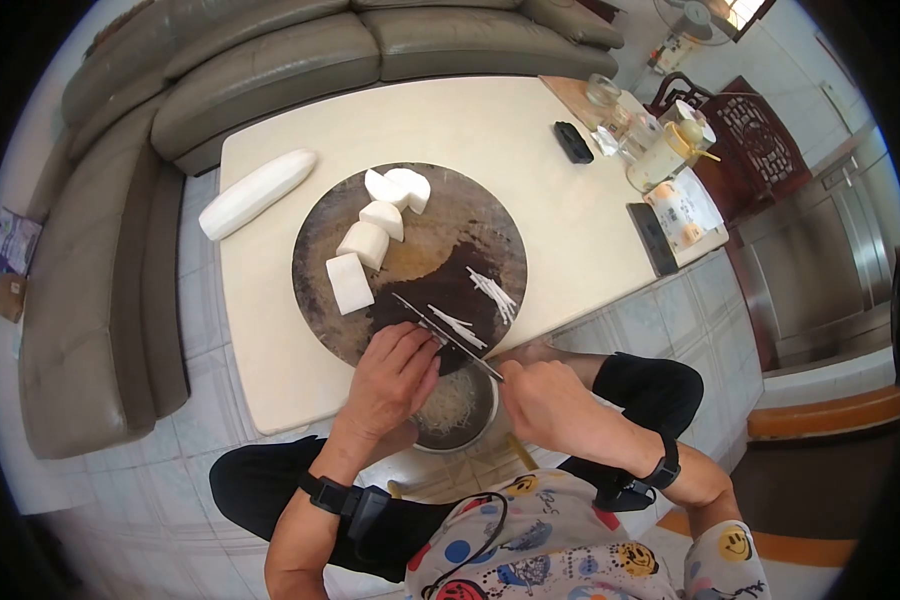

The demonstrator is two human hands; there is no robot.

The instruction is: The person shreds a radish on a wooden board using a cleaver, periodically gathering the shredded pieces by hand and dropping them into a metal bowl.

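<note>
My left hand (398,368) is closed, its curled fingertips pressing on white daikon slices (437,341) at the near edge of a round, dark wooden chopping board (430,260). The slices are mostly hidden under the fingers. My right hand (548,398) grips the handle of a kitchen knife (452,341), whose blade is seen nearly edge-on beside those fingertips. Thin daikon strips (457,326) lie just past the blade, and another bunch of strips (494,294) sits farther right. Several thick daikon chunks (350,284) line the board's left side. Below the board, a metal bowl (492,412) holds pale shreds.
A whole peeled daikon (258,194) lies on the cream table (280,330), left of the board. Jars and bottles (660,158), a black object (573,142) and a tissue pack (684,212) occupy the right end. A grey sofa (270,80) runs behind and left.
</note>
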